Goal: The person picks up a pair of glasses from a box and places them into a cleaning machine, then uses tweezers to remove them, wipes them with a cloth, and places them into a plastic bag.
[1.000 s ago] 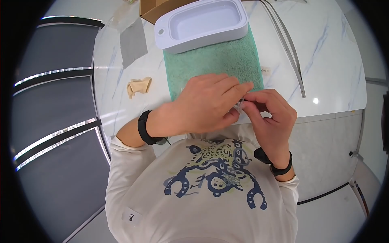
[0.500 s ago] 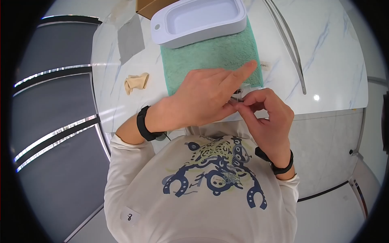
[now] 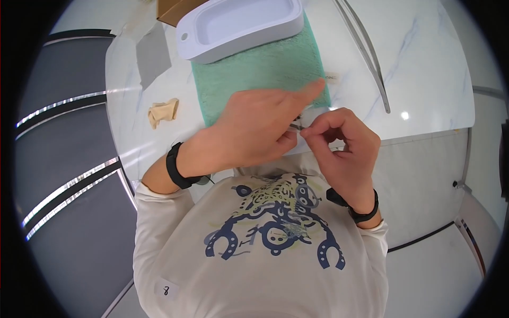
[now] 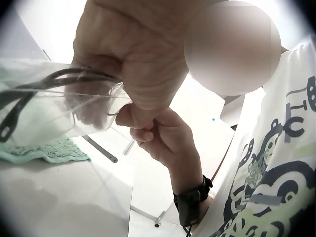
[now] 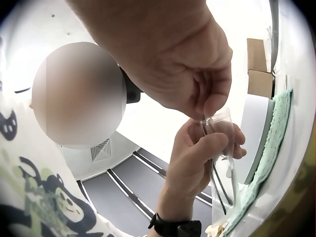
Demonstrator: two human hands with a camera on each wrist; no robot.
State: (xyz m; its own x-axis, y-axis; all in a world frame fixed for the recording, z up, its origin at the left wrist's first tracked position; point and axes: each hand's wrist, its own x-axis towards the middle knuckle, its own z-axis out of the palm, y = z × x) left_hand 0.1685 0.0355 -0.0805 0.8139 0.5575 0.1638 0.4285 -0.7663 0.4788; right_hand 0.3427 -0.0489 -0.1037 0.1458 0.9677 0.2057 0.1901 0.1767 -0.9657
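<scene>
Thin dark strips point(image 4: 55, 80), one with a slotted end, lie inside a clear plastic bag point(image 4: 42, 126). My left hand point(image 3: 248, 124) holds this bag, thumb across its side in the right wrist view and index finger stretched out past it. Close beside it, my right hand point(image 3: 347, 146) pinches the end of a dark strip point(image 5: 213, 175) at the bag's mouth with thumb and forefinger. Both hands are over the near edge of the table, by the corner of a green towel point(image 3: 249, 77).
A white oblong basin point(image 3: 188, 50) stands on the towel's far end, with a cardboard box point(image 3: 172, 11) behind it. Left lie a grey cloth point(image 3: 154, 55) and a crumpled beige piece point(image 3: 163, 113). Long grey strips point(image 3: 379, 79) lie right on the marble-patterned table point(image 3: 424, 79).
My left index finger has straightened away from the bag's mouth. My right fingers have drawn slightly apart from the left hand, and the dark strip shows between them. The head view has shifted.
</scene>
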